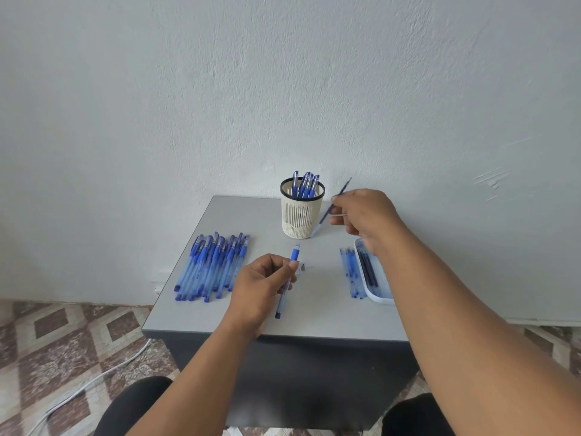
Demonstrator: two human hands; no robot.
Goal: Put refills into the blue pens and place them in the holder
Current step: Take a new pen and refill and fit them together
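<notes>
My left hand (261, 283) has its fingers curled round a blue pen (287, 280) over the desk (314, 309). My right hand (364, 215) pinches a thin refill (327, 215) just right of the far holder (301, 215).

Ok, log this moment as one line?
left hand: holds pen | right hand: holds refill | holder: pens inside | tray: refills
</notes>
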